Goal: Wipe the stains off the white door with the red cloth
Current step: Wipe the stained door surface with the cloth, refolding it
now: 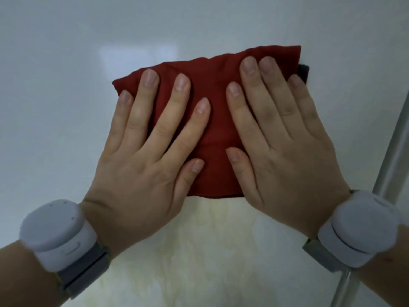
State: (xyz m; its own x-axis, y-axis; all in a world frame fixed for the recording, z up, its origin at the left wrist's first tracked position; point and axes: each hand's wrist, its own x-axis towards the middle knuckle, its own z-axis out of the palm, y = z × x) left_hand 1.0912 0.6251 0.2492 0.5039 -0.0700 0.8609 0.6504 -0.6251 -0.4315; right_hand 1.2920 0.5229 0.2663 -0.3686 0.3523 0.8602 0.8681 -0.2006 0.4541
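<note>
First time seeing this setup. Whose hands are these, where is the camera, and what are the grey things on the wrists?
One picture, from a camera on the person's head, looking at their own hands; no machine. The left hand and right hand lie flat, fingers straight, pressing a red cloth against the white door. The grey wrist devices are strapped on; their purpose is not shown. A metal bar runs down the right. The yellowish patch below may be stain or reflection.
</note>
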